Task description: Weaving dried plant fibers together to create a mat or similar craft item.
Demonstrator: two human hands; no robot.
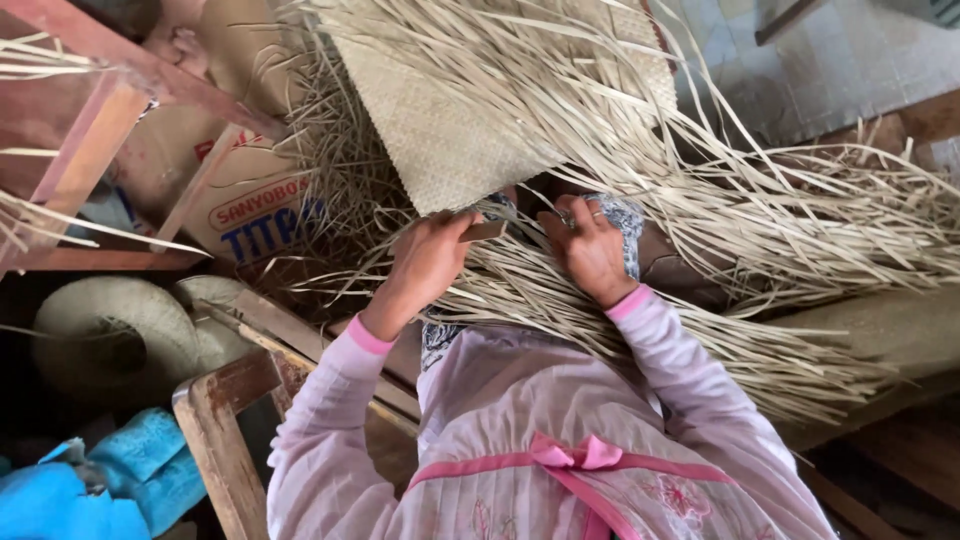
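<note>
A partly woven straw mat [450, 130] hangs in front of me, with long loose pale strips [760, 220] fanning out to the right and down over my lap. My left hand [428, 262] grips a small flat wooden tool [483, 231] pressed against the mat's lower woven edge. My right hand [590, 250] is beside it, fingers curled into the loose strips just under the woven edge; a ring shows on one finger. Both arms are in pale pink sleeves with brighter pink cuffs.
A cardboard box [255, 205] stands behind the strips at the left. Red-brown wooden beams [110, 120] cross the upper left. A woven straw hat [115, 330] lies lower left, a wooden chair frame [220, 440] beside it, blue cloth [110, 480] at the bottom left.
</note>
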